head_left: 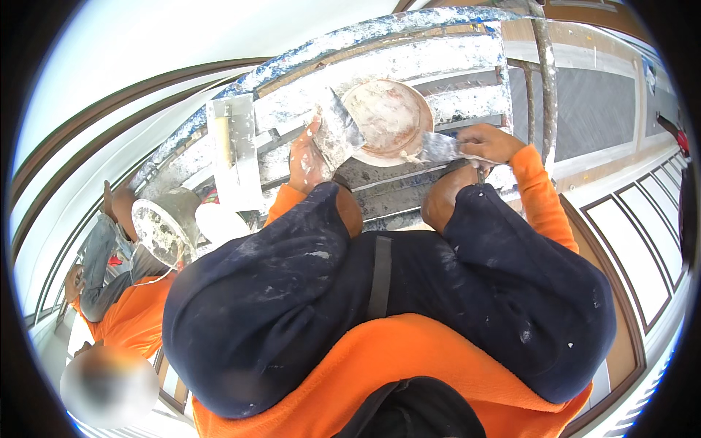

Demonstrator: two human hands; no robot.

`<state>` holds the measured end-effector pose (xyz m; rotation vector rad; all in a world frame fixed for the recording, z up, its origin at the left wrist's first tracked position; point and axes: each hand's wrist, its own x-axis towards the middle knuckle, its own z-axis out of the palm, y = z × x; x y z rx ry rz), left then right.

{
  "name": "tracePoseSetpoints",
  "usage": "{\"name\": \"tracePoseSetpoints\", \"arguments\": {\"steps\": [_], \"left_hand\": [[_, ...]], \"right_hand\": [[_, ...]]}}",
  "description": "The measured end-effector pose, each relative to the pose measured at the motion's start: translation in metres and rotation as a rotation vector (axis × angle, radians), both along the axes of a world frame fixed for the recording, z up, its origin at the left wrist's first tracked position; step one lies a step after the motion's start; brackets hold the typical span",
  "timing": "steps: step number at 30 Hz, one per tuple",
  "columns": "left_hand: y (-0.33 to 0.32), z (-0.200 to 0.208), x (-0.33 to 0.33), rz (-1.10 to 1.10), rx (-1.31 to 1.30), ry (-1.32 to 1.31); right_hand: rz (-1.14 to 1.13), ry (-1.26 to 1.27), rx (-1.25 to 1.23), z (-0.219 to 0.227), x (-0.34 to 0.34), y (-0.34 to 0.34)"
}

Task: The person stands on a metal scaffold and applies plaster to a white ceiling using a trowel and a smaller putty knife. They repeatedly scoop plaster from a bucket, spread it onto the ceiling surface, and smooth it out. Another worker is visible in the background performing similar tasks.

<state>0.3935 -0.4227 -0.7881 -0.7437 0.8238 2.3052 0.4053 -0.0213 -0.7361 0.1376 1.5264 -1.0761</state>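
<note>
My left hand point(307, 157) is closed round a broad flat scraper point(337, 131), its face caked with white and grey plaster. The scraper's far edge comes up to the rim of a round plaster-smeared tub point(391, 117), whose depth I cannot make out. From the other side, my right hand point(491, 144) grips a putty knife point(440, 147), with its coated blade at the tub's lower right rim. The tub rests on a slatted scaffold platform point(453, 62) between and beyond my knees. Left of my left hand lies a rectangular plastering trowel point(244, 164) with a pale handle.
A plaster-spattered bucket point(164, 226) stands at the left, beside a white rounded object point(221, 223). Below it, a person in an orange top point(135, 321) is close by. A blue scaffold rail point(321, 47) curves along the far side; an upright pole point(545, 87) rises at the right.
</note>
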Motion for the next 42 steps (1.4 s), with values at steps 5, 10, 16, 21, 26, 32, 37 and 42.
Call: {"name": "tracePoseSetpoints", "arguments": {"steps": [5,10,16,21,26,32,37,42], "left_hand": [[0.0,0.009,-0.006,0.006,0.062,-0.1],[-0.007,0.025,0.005,0.028,0.248,0.267],[0.002,0.037,-0.058,-0.029,-0.069,0.22],[-0.012,0.087,-0.103,-0.028,-0.314,0.282],[-0.018,0.189,-0.153,-0.332,-0.473,0.496],[0.051,0.324,-0.218,-0.473,-0.636,1.194],[0.12,0.412,-0.226,-0.156,-0.576,1.486],[0.152,0.497,-0.248,-0.091,-0.427,1.54]], "right_hand": [[0.217,0.348,0.156,0.028,-0.012,0.028],[0.054,0.852,0.083,0.024,0.003,-0.018],[0.442,0.953,0.121,-0.037,-0.001,-0.081],[0.332,0.967,-0.023,-0.007,-0.04,-0.087],[-0.045,1.343,-0.104,0.102,-0.082,-0.099],[-0.166,2.104,0.068,0.27,-0.139,-0.107],[-0.149,2.437,0.407,0.339,-0.187,-0.115],[-0.324,2.692,0.58,0.404,-0.241,-0.09]]}}
